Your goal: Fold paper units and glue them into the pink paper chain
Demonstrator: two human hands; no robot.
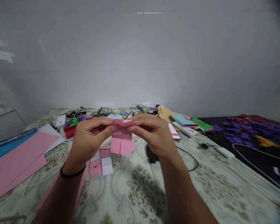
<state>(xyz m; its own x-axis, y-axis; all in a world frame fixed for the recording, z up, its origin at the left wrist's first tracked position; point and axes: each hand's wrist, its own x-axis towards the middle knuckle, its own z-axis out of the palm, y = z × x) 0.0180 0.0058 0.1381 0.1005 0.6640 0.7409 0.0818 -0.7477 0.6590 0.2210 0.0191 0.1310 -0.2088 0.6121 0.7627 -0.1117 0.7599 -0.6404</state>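
Pink paper (121, 143) is up in the air over the table, near the middle of the view, held by two hands. It has fold lines, and one line runs down its middle. The left hand (91, 133) has its thumb and finger clamped on one top corner. The right hand (154, 132) does the same on the other side — thumb in front, finger behind. The top edge is bent over between them, and the rest hangs down flat. The thumbs are near each other but do not touch.

A black band (72, 175) goes around the left wrist. Just below the paper, small folded squares (95, 169) sit side by side on the cloth (142, 189), some pink and some white. The cloth has curly flower shapes on it.

Over on the left lie big pink sheets (21, 158), with a white sheet (54, 137) and a blue pad (15, 142) partly under them. Close by is some red paper (69, 132). On the right, a phone (174, 131) lies near the right hand, and a light blue pad (183, 120) and a green pad (202, 124) are farther along. Lots of purple bits (245, 127) are spread on a black table — well apart from the hands.
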